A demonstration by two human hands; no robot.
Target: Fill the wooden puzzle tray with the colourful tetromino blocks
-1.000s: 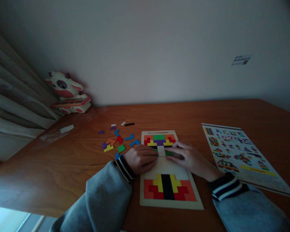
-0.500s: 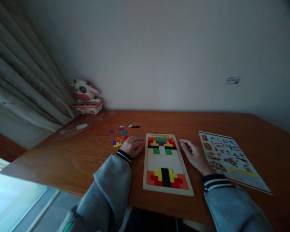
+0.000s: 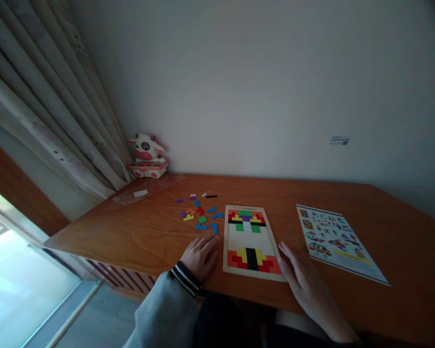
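Observation:
A pale wooden puzzle board [image 3: 248,241] lies in the middle of the table, with coloured block pieces fitted at its far and near ends and a bare band between. My left hand [image 3: 198,257] rests on the tabletop left of the board, fingers stretched out and holding nothing. Just beyond its fingertips lies a blue L-shaped piece [image 3: 214,227]. At the board's near right edge is my right hand [image 3: 304,278], also with fingers extended and nothing in it. Its fingertips are at the rim; whether they touch it I cannot tell.
Several loose pieces, among them a green one [image 3: 202,219] and a yellow one [image 3: 189,217], lie left of the board. A printed pattern sheet [image 3: 339,241] is at the right. A toy cow with a keyboard [image 3: 147,157] stands by the curtain [image 3: 58,111] at the far left corner.
Both hands have drawn back toward the table's near edge. My left hand has come off the loose pieces, uncovering blue and green ones. The camera view has shifted.

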